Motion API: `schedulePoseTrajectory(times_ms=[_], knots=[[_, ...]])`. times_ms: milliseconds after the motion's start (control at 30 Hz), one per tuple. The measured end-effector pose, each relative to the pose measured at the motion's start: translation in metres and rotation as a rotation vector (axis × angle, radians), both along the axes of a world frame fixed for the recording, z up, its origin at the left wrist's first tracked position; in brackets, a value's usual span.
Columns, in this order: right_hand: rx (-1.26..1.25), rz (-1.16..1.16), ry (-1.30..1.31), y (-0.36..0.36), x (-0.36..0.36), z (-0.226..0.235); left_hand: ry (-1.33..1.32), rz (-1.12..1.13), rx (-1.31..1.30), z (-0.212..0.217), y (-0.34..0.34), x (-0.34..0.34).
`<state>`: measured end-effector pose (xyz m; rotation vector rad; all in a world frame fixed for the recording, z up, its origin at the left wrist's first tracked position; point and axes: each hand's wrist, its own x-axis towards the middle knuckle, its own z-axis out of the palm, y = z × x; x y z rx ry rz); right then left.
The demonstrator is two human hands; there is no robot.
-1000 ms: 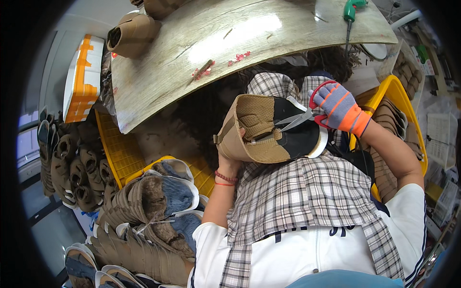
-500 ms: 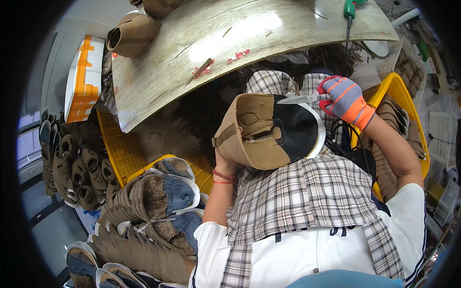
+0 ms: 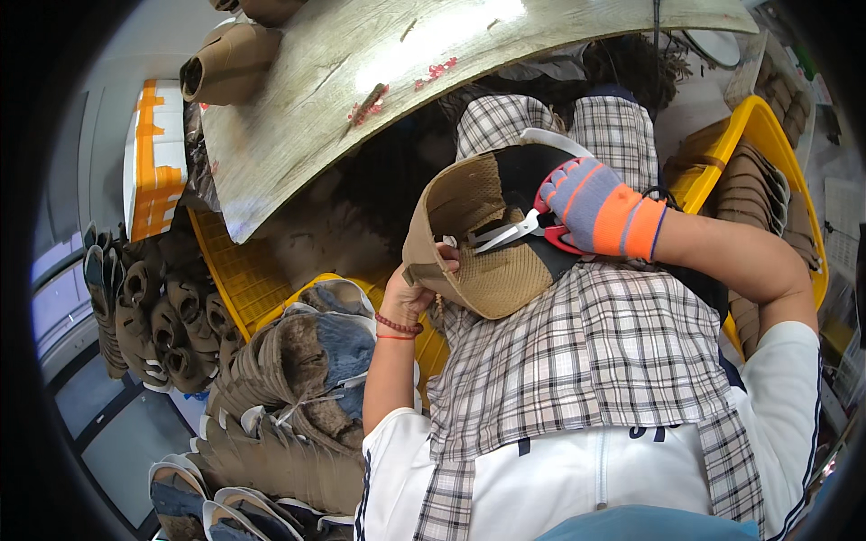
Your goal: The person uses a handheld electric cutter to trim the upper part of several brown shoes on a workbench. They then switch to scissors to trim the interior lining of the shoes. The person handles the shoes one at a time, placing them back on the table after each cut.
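A brown shoe upper point(image 3: 516, 287) with mesh lining, a black inner part and a white edge is held above my lap. My left hand point(image 3: 417, 287) grips its left side, with fingertips showing inside the opening. A small pale bit shows by those fingertips, too small to make out. My right hand point(image 3: 597, 206), in a grey and orange glove, is closed on scissors point(image 3: 507, 236) with red handles. The scissor blades point left into the upper, a little apart, near the left fingertips. The glove covers part of the black inner part.
Stacked brown shoe uppers point(image 3: 271, 451) stand at my left, beside a yellow crate point(image 3: 236, 270). Another yellow crate point(image 3: 702, 185) with more uppers is at my right. A worn table point(image 3: 298, 117) spans the far side, with a brown upper point(image 3: 236, 65) on it.
My right hand has moved left and down, bringing the scissors from the upper's far edge into its middle. The upper has tilted, and my left fingertips now show inside it.
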<state>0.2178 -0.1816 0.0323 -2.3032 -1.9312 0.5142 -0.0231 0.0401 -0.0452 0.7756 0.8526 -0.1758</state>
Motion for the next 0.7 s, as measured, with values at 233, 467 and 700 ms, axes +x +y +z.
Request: schedulePoseTrajectory(times_ms=[233, 467, 700], knots=[[-0.023, 0.048, -0.037, 0.016, -0.007, -0.001, -0.013, 0.093, -0.129, 0.0, -0.004, -0.007], [-0.128, -0.022, -0.013, 0.021, -0.008, -0.01, 0.01, 0.055, -0.123, -0.014, -0.003, -0.011], [0.06, -0.074, 0.133, -0.032, 0.025, 0.014, -0.098, -0.008, -0.081, -0.008, -0.006, -0.012]])
